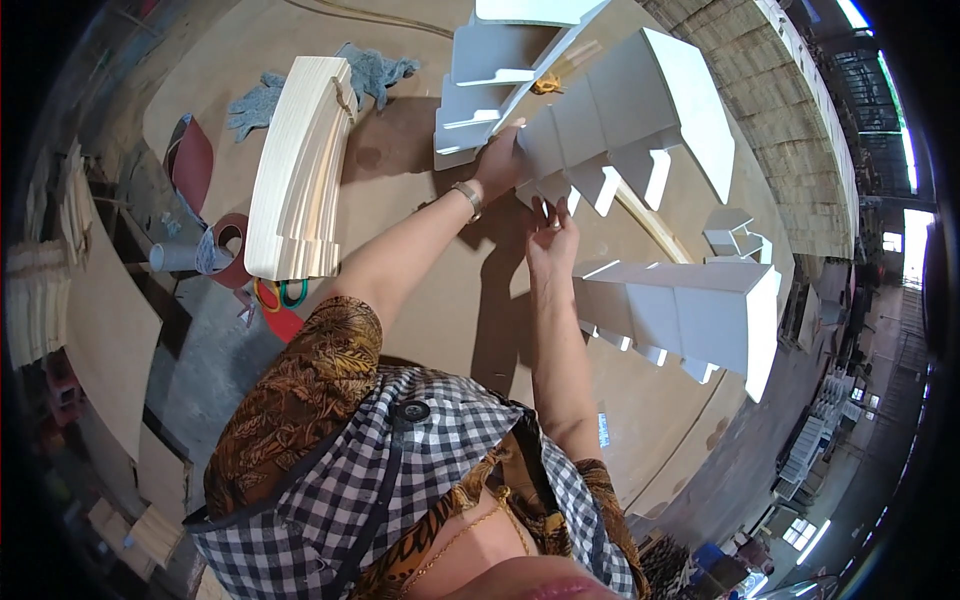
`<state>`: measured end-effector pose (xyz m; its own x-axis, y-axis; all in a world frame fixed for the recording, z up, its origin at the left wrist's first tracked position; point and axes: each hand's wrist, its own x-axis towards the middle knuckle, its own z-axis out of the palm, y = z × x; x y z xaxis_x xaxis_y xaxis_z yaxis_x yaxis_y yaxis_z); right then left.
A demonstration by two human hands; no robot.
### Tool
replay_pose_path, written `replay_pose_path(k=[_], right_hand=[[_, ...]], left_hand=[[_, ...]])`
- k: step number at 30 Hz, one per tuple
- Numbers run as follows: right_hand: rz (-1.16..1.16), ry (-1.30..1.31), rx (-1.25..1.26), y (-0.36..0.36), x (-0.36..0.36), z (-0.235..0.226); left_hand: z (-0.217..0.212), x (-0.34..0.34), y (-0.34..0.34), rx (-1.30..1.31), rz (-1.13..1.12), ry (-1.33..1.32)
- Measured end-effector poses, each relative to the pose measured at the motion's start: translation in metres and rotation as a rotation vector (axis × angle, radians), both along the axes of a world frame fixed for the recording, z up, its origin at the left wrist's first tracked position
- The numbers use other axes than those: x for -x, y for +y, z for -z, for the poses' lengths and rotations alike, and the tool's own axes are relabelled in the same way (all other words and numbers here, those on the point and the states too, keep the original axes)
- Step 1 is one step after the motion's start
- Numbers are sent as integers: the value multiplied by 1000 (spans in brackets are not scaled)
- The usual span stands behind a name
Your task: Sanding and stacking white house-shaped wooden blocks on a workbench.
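Note:
A white tapered piece with several notched cross panels stands tilted over the table in front of me. My left hand, wearing a wristwatch, is closed round its narrow near end. My right hand is just below that end, palm up, its fingers bent and apart. Its fingertips are close to the piece's lower edge; I cannot tell whether they touch. A second white panelled piece stands just beyond my left hand. Right of my right forearm lies another like it.
A stack of curved pale wooden strips stands left, beside grey gloves. Tape rolls and green-and-red-handled scissors lie near the brown tabletop's left edge. A smaller white piece is at the right. Wood stacks line the far right.

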<state>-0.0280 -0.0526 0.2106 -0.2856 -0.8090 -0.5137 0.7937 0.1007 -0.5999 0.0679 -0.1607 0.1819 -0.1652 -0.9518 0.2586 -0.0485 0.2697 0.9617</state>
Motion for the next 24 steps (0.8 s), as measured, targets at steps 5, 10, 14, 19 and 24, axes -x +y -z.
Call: replay_pose_path(k=[5,10,14,19,24], right_hand=[[153,-35,-40,-19,-7,3],[110,58,-46,-24,10,14],[148,131,-65,-35,25,20],[253,215,-28,-44,20,20],[142,261,50,-62,25,21]], left_hand=[[9,0,-6,-72,10,83],[-7,4,12,-101,-163,10],[3,6,31,-105,-230,-90],[5,2,57,-76,-207,-64],[-3,-3,76,-108,-204,-150]])
